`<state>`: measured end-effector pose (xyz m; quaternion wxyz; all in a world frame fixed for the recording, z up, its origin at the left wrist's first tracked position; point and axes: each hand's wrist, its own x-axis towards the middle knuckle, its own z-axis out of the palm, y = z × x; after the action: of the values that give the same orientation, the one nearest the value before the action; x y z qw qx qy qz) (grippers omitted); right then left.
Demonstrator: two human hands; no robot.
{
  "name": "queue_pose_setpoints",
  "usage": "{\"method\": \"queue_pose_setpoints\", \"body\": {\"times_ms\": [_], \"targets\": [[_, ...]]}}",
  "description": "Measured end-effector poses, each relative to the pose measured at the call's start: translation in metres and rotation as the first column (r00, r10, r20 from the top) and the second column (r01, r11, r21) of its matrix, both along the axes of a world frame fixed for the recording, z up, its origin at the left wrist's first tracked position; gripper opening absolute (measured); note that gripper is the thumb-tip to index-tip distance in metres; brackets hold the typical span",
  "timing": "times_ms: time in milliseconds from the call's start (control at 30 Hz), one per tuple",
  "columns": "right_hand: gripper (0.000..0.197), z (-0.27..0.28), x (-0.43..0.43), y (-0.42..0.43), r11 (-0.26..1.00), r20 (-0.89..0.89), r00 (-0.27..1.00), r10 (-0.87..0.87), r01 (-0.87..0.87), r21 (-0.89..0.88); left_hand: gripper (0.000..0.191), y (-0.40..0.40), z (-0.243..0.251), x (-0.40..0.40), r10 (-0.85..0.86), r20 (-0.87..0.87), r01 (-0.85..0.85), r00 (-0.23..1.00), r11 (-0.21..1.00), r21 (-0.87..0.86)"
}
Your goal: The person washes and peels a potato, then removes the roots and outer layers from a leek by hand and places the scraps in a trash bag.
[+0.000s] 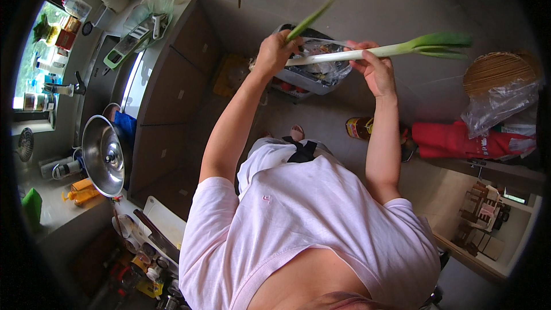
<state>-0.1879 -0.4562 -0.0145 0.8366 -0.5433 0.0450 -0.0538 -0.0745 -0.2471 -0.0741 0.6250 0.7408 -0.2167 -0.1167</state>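
Observation:
A long leek or large green onion [329, 57] lies level in front of me, its root end at the left and its split green leaves at the right. My right hand [375, 69] grips the white stalk near its middle. A separate green leaf piece [312, 17] sticks up from my left hand [277, 54], which is closed around it beside the stalk's root end. Below both hands stands a grey bin [316, 85] lined with a clear plastic bag, with scraps inside.
At the left, a counter [181, 13] carries a green-framed grater [125, 49] and a steel bowl or lid [105, 155]. An oil bottle [358, 128] stands on the floor. At the right are a red bag [447, 140] and a round woven mat [497, 73].

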Motion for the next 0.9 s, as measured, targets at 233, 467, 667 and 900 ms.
{"method": "queue_pose_setpoints", "body": {"times_ms": [233, 467, 667, 900], "targets": [[0.016, -0.003, -0.023, -0.046, 0.953, -0.031, 0.954, -0.299, 0.300, 0.035, 0.022, 0.064, -0.019, 0.033, 0.313, 0.213, -0.351, 0.925, 0.920, 0.174], [0.019, -0.007, -0.038, -0.071, 0.893, -0.094, 0.890, -0.446, 0.449, 0.014, 0.024, 0.115, -0.056, 0.042, 0.354, 0.064, -0.355, 0.933, 0.880, 0.316], [0.020, -0.014, -0.031, -0.060, 0.883, -0.107, 0.880, -0.462, 0.468, 0.030, 0.028, 0.128, -0.077, 0.039, 0.443, 0.058, -0.435, 0.895, 0.836, 0.334], [0.022, -0.019, -0.034, -0.070, 0.787, -0.174, 0.782, -0.598, 0.614, 0.055, 0.034, 0.166, -0.086, 0.040, 0.414, 0.172, -0.437, 0.894, 0.719, 0.540]]}}
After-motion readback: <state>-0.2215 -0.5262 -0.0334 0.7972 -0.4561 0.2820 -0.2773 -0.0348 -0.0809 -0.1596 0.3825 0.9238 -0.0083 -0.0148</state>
